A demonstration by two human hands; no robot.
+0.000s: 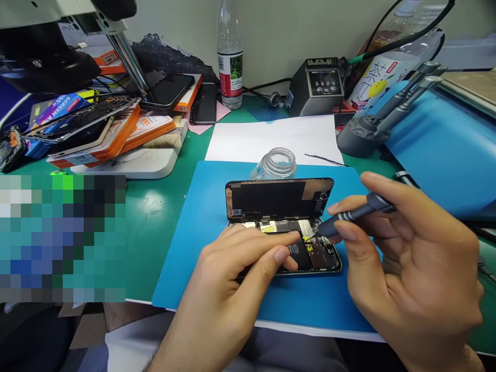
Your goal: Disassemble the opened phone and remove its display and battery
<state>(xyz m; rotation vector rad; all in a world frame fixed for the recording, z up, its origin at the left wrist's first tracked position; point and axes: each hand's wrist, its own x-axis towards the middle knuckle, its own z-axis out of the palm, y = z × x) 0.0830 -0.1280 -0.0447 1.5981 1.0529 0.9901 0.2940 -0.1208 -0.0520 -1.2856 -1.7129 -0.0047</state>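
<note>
An opened smartphone (320, 258) lies on a blue mat, its battery and circuit boards exposed. Its screen (271, 200) is tilted up along the far edge, against a glass jar. My left hand (240, 279) lies over the left and near side of the phone, closed, with the index finger reaching across the battery and the thumb beside it; some fingertips are hidden. Between thumb and fingers, my right hand (403, 268) holds a dark grey screwdriver (349, 217). The screwdriver slopes down to the left, its thin tip at the inner right part of the phone, close to my left index fingertip.
The glass jar (279, 163) stands behind the screen. Tweezers (325, 159) lie on white paper. A grey tool holder (358, 137), a black control box (318, 88) and a plastic bottle (231, 67) stand farther back. Stacked phones and boxes (112, 134) sit under a microscope stand (129, 62).
</note>
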